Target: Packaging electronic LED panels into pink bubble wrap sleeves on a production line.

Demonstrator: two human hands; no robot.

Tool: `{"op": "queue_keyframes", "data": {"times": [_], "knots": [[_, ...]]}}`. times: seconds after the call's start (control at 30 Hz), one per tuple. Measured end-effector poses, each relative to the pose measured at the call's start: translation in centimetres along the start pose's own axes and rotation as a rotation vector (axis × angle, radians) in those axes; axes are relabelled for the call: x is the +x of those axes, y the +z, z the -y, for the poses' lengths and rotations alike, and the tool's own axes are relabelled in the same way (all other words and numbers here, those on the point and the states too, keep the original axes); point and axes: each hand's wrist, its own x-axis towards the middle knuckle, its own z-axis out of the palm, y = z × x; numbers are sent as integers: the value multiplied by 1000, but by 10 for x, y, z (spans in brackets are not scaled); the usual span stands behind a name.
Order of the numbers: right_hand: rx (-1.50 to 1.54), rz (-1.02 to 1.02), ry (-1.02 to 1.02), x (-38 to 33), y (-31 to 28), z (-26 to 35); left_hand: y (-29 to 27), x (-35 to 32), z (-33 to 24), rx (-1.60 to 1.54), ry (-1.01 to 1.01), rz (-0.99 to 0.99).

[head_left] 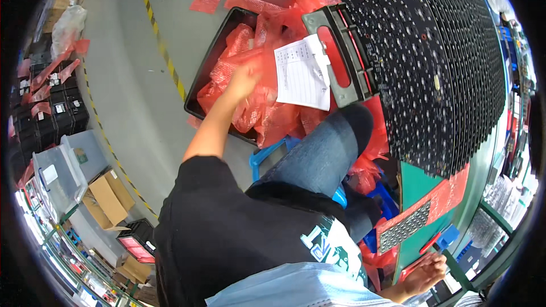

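My left hand (244, 81) is in a black bin (196, 79) heaped with red bubble wrap (233, 51). Motion blurs its fingers, which look closed on a piece of the wrap. A white printed sheet (301, 74) hangs over the bin's right side, clipped by a grey handled frame (344, 57). At the lower right, my right hand (424, 276) is empty, its fingers loosely bent and apart, beside the green table (418, 185). Near that hand is a blue-and-red object (446, 237) that I cannot make out. A perforated dark panel (406, 227) lies on red wrap on the table.
Long black circuit boards (421, 51) stand stacked at the right. A blue stool frame (264, 156) is between my leg and the bin. Yellow-black tape (156, 31) marks the grey floor. Black crates (65, 108), a clear tub (57, 176) and a cardboard box (111, 199) stand left.
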Motion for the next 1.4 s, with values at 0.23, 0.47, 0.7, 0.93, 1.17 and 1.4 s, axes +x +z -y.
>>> {"op": "queue_keyframes", "data": {"times": [0.23,0.47,0.7,0.93,1.17,1.4], "knots": [[-94,681,237,-77,156,73,-97,-115,-197,-806,103,1003],[1067,675,858,-56,202,-44,-69,-169,-275,-1014,450,1169],[690,585,355,-66,171,-20,-11,-162,-189,-1319,-151,1671],[854,14,204,-68,123,54,-14,-69,-208,-1947,-754,998],[1019,-249,69,-73,21,25,-11,-19,-144,-1895,-774,334],[225,596,-408,-65,90,22,-135,15,-40,-1708,-556,10]]}}
